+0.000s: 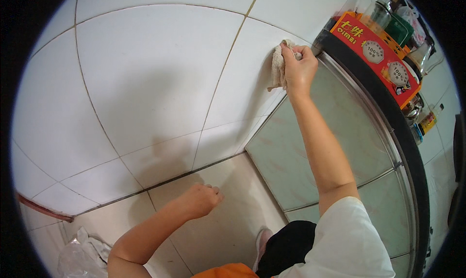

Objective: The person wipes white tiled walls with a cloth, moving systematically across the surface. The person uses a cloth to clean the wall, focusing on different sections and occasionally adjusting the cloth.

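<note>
A crumpled beige cloth (278,68) is gripped in my right hand (301,68). The cloth is against the white tiled wall (156,70), close to where the wall meets the cabinet (338,121) on the right. Over the tiled floor (225,183), my left hand (204,201) hangs in front of the wall's lower part, its fingers curled. I see nothing in it, though the palm side is hidden. Shadows of my arms and body fall on the wall.
Along the cabinet's top runs a dark countertop edge (382,99). On it stand a red and orange printed carton (375,52), a glass jar (378,14), and bottles (431,119). A clear plastic bag (78,259) lies on the floor at lower left, near a reddish-brown strip (43,209).
</note>
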`<state>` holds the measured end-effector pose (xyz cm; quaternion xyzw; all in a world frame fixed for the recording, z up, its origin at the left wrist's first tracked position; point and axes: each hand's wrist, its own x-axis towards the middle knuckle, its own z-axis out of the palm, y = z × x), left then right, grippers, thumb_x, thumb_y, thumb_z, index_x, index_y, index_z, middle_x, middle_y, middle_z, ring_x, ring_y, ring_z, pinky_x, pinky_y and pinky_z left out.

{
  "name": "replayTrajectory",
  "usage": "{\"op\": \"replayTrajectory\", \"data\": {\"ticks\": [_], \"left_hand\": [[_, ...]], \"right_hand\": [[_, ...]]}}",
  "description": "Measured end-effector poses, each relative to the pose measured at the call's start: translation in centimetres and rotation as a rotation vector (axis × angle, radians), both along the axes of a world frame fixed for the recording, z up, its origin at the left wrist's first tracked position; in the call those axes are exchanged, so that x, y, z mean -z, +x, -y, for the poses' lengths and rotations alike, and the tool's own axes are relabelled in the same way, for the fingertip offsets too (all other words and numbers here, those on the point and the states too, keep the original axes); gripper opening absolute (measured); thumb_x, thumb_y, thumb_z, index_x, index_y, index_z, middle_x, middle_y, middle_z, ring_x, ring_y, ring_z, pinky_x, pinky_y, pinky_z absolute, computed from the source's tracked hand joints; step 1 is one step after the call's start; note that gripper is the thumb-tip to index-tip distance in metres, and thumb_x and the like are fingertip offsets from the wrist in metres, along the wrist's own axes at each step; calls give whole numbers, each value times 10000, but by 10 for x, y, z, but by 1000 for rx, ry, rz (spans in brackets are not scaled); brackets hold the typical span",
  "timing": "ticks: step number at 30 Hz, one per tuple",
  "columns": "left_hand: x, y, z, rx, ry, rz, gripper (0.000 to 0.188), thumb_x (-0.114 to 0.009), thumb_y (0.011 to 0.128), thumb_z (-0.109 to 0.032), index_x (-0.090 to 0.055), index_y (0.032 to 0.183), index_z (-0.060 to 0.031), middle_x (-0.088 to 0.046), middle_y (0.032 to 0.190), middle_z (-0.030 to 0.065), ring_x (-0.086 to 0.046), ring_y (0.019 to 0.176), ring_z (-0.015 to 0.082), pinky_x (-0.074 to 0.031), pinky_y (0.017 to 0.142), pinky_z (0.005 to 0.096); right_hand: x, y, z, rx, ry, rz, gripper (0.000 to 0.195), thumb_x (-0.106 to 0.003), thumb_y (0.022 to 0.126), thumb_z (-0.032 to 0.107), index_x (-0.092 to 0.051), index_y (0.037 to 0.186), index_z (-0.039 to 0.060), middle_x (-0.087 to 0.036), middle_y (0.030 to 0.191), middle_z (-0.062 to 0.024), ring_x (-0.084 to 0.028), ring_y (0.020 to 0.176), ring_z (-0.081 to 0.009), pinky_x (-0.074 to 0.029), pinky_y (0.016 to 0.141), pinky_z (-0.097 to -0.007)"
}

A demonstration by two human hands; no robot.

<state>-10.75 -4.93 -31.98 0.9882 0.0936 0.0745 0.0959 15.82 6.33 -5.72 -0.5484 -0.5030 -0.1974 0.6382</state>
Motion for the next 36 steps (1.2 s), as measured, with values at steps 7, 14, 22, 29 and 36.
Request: {"op": "replayTrajectory", "data": {"ticks": [7,14,22,29,36], "left_hand": [[-4,-3,-1,-6,-3,-24,202,-656,890,-99,-662,1086,-56,-685,966,128,-712,924,323,-590,800,434],[0,-1,1,-7,3,-13,212,-658,869,-83,-659,1079,-60,-689,977,119,-709,945,310,-581,780,440],[-5,11,2,51,12,-114,269,-648,931,-186,-642,1185,-98,-687,1059,108,-709,968,314,-588,802,437],[-7,-5,1,-20,-143,-261,184,-634,967,-229,-642,1090,-92,-685,1089,115,-675,1042,330,-542,847,470],[-8,-10,-2,-26,-131,-141,148,-596,972,-191,-641,1071,-90,-686,1085,118,-675,1036,330,-544,834,469]], "right_hand": [[12,26,-10,-55,-74,27,300,-822,817,225,-643,794,-14,-634,700,-110,-538,645,-171,-477,637,-351],[14,38,-9,33,-48,-188,273,-737,895,203,-615,1006,-14,-682,971,-196,-635,865,-281,-510,808,-400],[46,-29,25,-299,-76,1106,458,-743,742,12,-637,1178,105,-575,1016,-118,-606,902,-319,-535,762,-425],[-50,11,-6,216,313,787,502,-684,854,55,-573,1343,28,-476,1308,-270,-487,1175,-428,-412,1026,-488],[8,13,1,289,38,420,466,-644,894,59,-486,1316,-60,-451,1185,-308,-503,1117,-497,-456,942,-526]]}}
